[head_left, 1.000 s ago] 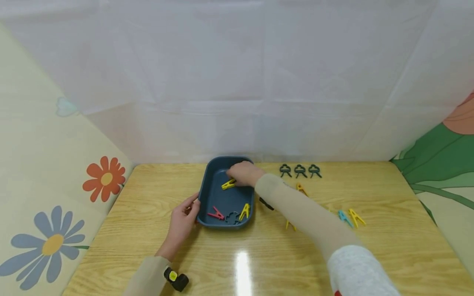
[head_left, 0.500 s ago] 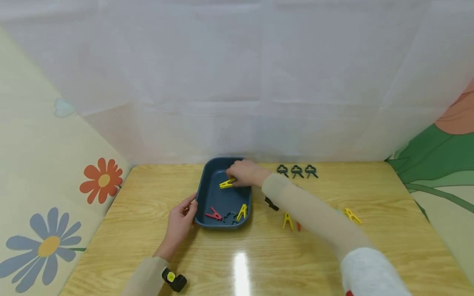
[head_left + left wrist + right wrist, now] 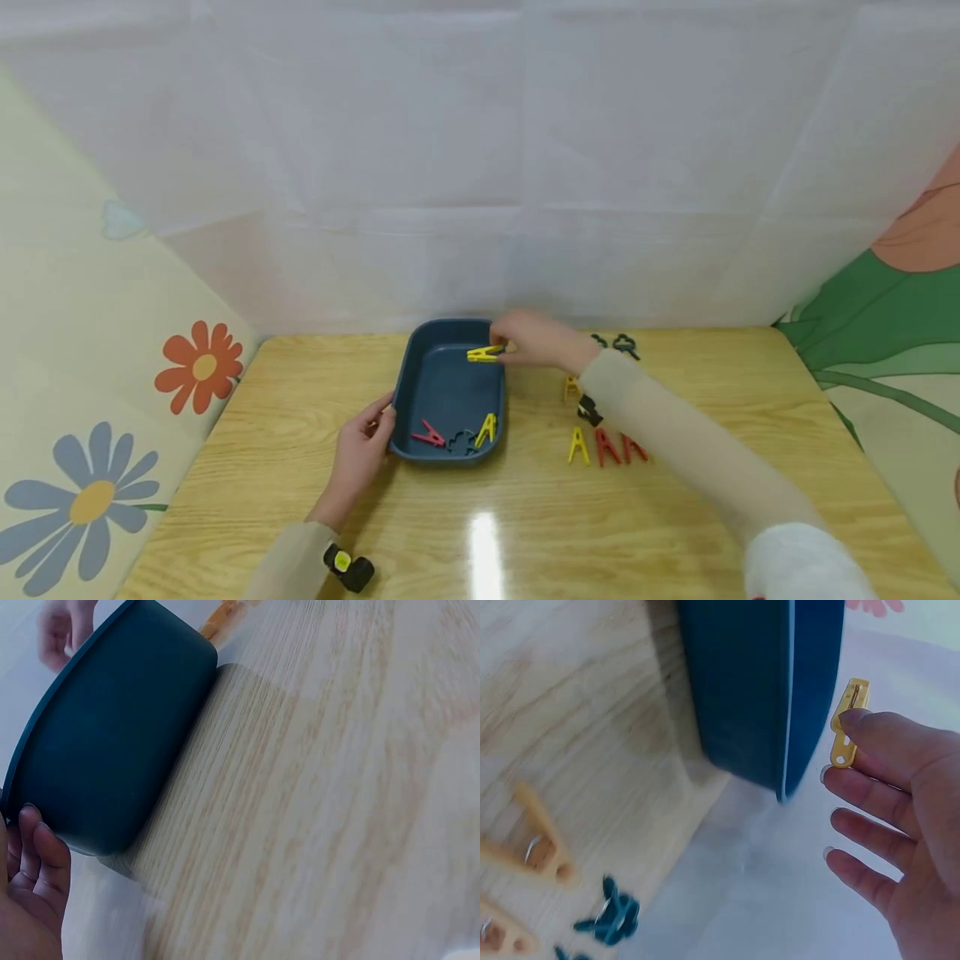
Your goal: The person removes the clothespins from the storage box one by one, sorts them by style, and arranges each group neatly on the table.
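Note:
A dark blue plastic tub (image 3: 442,396) sits toward the back of the wooden table. My left hand (image 3: 358,450) holds its left side; in the left wrist view the curled fingers (image 3: 51,859) touch the outer wall near a corner. Over the tub's right rim, my right hand (image 3: 538,340) pinches a yellow clothespin (image 3: 849,724) between thumb and fingers, the other fingers spread apart. At the near end inside the tub lie a red clothespin (image 3: 429,433), a dark green clip (image 3: 461,442) and another yellow clothespin (image 3: 486,430).
Right of the tub lie a yellow clothespin (image 3: 577,447), two red ones (image 3: 606,448) and an orange-yellow one (image 3: 572,388). Dark green clips (image 3: 625,345) lie near the back edge, partly behind the right arm. A white sheet (image 3: 420,167) hangs behind the table (image 3: 300,375).
My right hand has risen from inside the tub and moved right to its rim, with the yellow clothespin still pinched. The left hand keeps its hold on the tub.

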Demonstrator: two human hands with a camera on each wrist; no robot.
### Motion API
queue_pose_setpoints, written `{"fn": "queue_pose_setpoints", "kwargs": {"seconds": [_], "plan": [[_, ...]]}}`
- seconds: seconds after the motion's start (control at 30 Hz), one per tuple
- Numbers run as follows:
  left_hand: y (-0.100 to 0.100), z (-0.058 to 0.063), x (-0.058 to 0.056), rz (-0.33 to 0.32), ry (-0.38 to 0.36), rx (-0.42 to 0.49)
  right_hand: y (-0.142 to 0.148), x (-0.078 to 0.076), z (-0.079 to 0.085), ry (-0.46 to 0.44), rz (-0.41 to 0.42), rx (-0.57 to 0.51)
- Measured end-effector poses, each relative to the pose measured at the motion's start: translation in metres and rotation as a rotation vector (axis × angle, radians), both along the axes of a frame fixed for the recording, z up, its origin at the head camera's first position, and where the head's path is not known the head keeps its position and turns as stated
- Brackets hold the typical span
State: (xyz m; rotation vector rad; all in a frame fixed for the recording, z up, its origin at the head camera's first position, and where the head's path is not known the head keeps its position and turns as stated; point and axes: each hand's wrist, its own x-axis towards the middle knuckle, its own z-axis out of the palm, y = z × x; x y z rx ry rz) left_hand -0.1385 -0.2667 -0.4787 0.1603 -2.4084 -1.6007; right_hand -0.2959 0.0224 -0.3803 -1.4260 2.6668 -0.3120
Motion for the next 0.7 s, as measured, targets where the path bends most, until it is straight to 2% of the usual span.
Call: {"fn": "queue_pose_setpoints", "kwargs": {"seconds": [0.1,0.3,0.5,0.7], "plan": [[0.000,0.000,0.000,0.004,-0.008,-0.003,0.017,0.002,0.004,0.006,-0.011,-0.049],[-0.001,0.000,-0.001,-0.009,-0.014,-0.014,0.052,0.010,0.010,0.012,-0.071,-0.076],[-0.003,0.001,-0.002,-0.014,-0.023,-0.007,0.084,0.019,0.007,0.076,-0.062,-0.154],[-0.004,0.002,-0.004,-0.011,-0.033,-0.007,0.114,0.030,0.004,0.095,-0.107,-0.186]]}}
